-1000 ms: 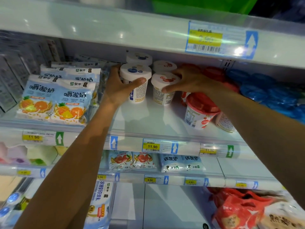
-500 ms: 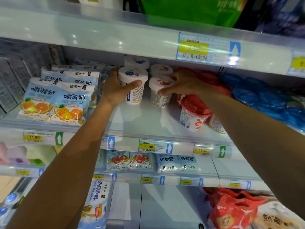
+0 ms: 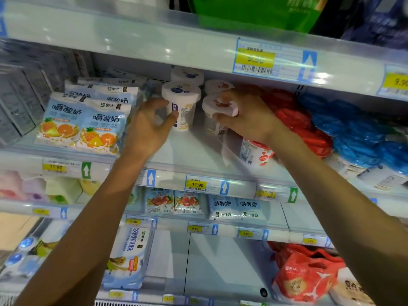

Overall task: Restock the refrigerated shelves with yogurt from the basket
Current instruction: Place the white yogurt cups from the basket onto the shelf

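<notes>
Head view, chilled case, middle shelf (image 3: 194,157).

- Left hand (image 3: 150,127) is at the blue-lidded cup (image 3: 182,102), reaching in from the cup's 8 o'clock. The thumb tip lies on the front label. The fingers are curved and slightly spread against the cup's left wall under the lid. The palm stands off the cup, so the hold is loose.
- Right hand (image 3: 249,120) holds the red-print cup (image 3: 212,124) by its top. The forefinger curls over the lid and the thumb is tucked under the rim, pinching it. The other fingers are folded behind and blurred.
- Both cups are upright on the shelf floor, near each other but apart, the red-print cup at 3 o'clock of the blue-lidded one.
- At 12 o'clock of each, deeper in, is a matching cup: second blue-lidded cup (image 3: 187,75) and second red-print cup (image 3: 217,86).
- A red-lidded tub (image 3: 256,154) is at 5 o'clock of the right hand, partly under the wrist and tilted.
- Red packs (image 3: 298,122) are at 3 o'clock of the right hand, with blue packs (image 3: 353,133) beyond them.
- Orange-print yogurt pouches (image 3: 79,127) are stacked at 9 o'clock of the left hand.
- A price tag reading 11.90 (image 3: 197,184) is on the shelf lip at 6 o'clock of the cups.
</notes>
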